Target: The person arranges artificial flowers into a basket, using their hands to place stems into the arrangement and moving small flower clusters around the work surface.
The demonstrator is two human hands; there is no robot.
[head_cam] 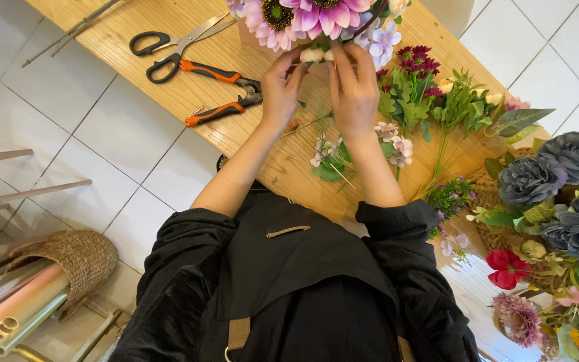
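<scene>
My left hand [280,87] and my right hand [353,90] reach forward over the wooden table [169,94]. Both sets of fingertips pinch a small pale flower cluster [317,54] just under a bunch of big pink and purple daisy-like flowers [303,17]. The bunch stands at the table's far edge, and its base is hidden behind my hands. A loose sprig of small lilac flowers [330,155] lies on the table below my right wrist.
Black-handled scissors [172,41] and orange-handled pliers [221,94] lie left of my hands. Green and red flower stems [423,94] lie to the right. Grey, red and pink artificial flowers [557,201] fill the right side. A woven basket with rolled paper [48,281] sits on the tiled floor.
</scene>
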